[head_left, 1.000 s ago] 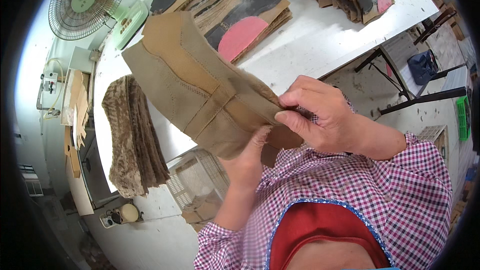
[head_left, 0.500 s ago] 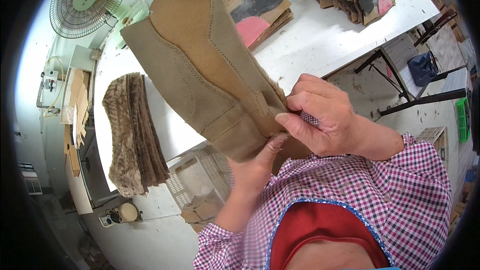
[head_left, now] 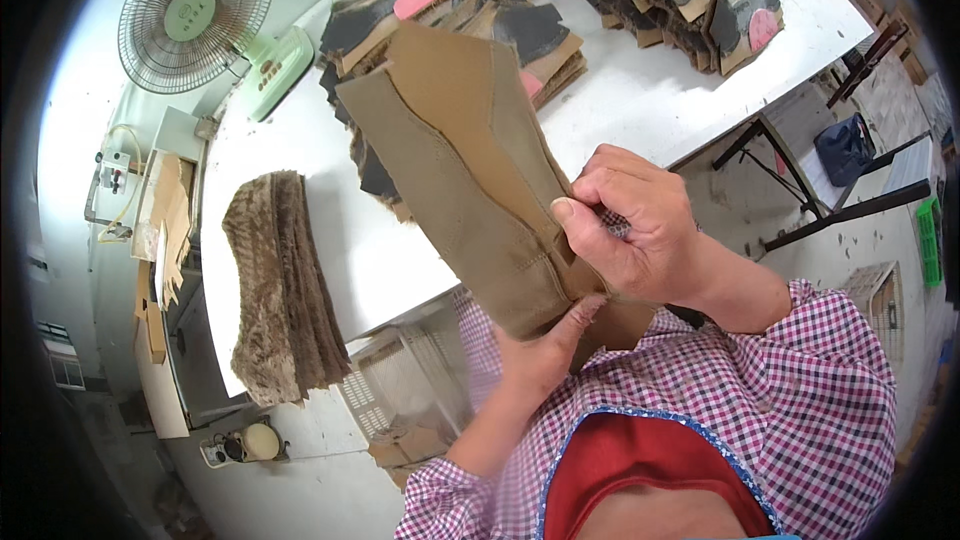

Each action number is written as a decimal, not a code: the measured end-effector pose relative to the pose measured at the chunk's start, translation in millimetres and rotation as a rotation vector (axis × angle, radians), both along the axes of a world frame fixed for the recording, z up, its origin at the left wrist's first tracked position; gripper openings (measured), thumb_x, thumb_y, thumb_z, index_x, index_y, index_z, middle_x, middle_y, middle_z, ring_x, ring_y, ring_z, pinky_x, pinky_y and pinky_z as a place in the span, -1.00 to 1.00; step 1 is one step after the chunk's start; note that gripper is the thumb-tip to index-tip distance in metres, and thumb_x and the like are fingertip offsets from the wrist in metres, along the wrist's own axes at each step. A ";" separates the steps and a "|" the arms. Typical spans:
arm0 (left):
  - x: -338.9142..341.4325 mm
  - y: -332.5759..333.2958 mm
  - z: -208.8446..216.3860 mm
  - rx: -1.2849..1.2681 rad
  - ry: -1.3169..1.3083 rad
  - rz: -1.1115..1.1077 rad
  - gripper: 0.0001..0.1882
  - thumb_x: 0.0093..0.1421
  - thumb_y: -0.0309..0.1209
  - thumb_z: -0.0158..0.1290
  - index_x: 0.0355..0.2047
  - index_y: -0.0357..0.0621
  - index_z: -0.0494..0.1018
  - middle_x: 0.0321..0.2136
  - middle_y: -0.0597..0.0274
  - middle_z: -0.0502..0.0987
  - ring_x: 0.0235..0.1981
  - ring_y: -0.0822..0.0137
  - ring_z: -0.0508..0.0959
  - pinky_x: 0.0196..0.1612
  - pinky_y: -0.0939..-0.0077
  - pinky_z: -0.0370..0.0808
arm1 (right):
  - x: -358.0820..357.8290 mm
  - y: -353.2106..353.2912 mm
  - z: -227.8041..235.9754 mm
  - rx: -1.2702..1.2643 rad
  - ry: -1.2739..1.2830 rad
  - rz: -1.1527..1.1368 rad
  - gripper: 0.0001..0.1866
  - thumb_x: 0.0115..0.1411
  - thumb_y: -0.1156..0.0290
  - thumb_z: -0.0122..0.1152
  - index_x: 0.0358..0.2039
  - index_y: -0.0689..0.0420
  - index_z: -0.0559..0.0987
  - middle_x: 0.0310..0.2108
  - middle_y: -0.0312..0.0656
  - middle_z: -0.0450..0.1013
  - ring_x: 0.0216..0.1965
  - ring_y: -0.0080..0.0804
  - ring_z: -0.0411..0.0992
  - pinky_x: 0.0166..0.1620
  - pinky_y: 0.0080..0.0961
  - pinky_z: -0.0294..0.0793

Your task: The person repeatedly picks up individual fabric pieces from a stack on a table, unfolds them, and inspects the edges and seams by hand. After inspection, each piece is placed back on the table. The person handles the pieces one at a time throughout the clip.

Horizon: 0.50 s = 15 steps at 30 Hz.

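A brown, stitched boot upper [head_left: 455, 170] is held up in front of me, slanting away to the far left. My left hand [head_left: 545, 350] grips its near lower end, the thumb lying on top and the fingers hidden beneath. Above and to the right, my right hand [head_left: 635, 225] is closed, pinching the upper's right edge between thumb and bent fingers. Fuzzy lining shows along that edge. Part of the upper below my hands hangs in front of my checked smock.
Beyond lies a white table [head_left: 640, 100]. A stack of fuzzy brown lining pieces [head_left: 285, 290] overhangs its left edge. Piled black, tan and pink pieces [head_left: 420, 0] lie at the back, more [head_left: 650, 0] at the far right. A fan [head_left: 195, 15] stands far left; a plastic crate [head_left: 405, 380] is below.
The boot upper's far end has swung to the right and dropped lower. Both hands keep their hold, the left one a little further right. The whole view has shifted slightly.
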<state>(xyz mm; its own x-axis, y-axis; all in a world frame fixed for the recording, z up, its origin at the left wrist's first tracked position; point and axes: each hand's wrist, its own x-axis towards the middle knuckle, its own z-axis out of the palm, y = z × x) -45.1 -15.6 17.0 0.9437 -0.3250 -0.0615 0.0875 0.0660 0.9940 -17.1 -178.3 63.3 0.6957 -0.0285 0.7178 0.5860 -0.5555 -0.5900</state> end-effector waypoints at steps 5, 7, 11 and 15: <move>-2.5 -3.0 -9.5 -0.008 0.000 -0.043 -0.63 0.04 -0.46 0.33 -0.14 -0.26 0.51 -0.23 0.21 0.60 -0.22 0.36 0.58 -0.15 0.45 0.53 | 9.5 -1.1 10.8 0.161 0.116 -0.038 -0.83 0.13 0.50 0.20 -0.56 0.27 0.47 -0.64 -0.17 0.39 -0.62 -0.43 0.36 -0.51 -0.49 0.36; -5.5 -6.9 -10.0 -0.053 0.030 -0.035 -0.62 0.04 -0.46 0.34 -0.14 -0.28 0.50 -0.22 0.19 0.59 -0.22 0.35 0.58 -0.15 0.45 0.54 | 14.2 -3.8 17.9 0.209 0.149 -0.054 -0.81 0.16 0.47 0.19 -0.55 0.28 0.47 -0.65 -0.18 0.40 -0.61 -0.52 0.36 -0.51 -0.54 0.36; -6.5 -6.7 -16.6 0.019 0.037 -0.098 -0.63 0.06 -0.46 0.32 -0.14 -0.28 0.50 -0.20 0.19 0.59 -0.20 0.35 0.57 -0.14 0.45 0.53 | 26.6 -11.4 32.8 0.318 0.156 -0.024 -0.79 0.20 0.42 0.18 -0.50 0.29 0.51 -0.64 -0.26 0.40 -0.58 -0.64 0.32 -0.50 -0.61 0.33; -6.6 -10.8 -17.0 -0.001 0.003 -0.109 -0.65 0.08 -0.46 0.29 -0.13 -0.28 0.50 -0.20 0.20 0.59 -0.18 0.35 0.57 -0.12 0.46 0.53 | 39.1 -19.7 43.5 0.434 0.137 0.039 -0.80 0.24 0.40 0.15 -0.45 0.28 0.55 -0.62 -0.41 0.39 -0.56 -0.75 0.26 -0.50 -0.72 0.27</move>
<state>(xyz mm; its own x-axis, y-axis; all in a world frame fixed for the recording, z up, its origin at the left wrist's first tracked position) -51.6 -26.4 0.0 0.9026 -0.4257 -0.0641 0.0973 0.0567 0.9936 22.0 -198.0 106.8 0.7898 -0.2784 0.5466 0.5020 -0.2187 -0.8368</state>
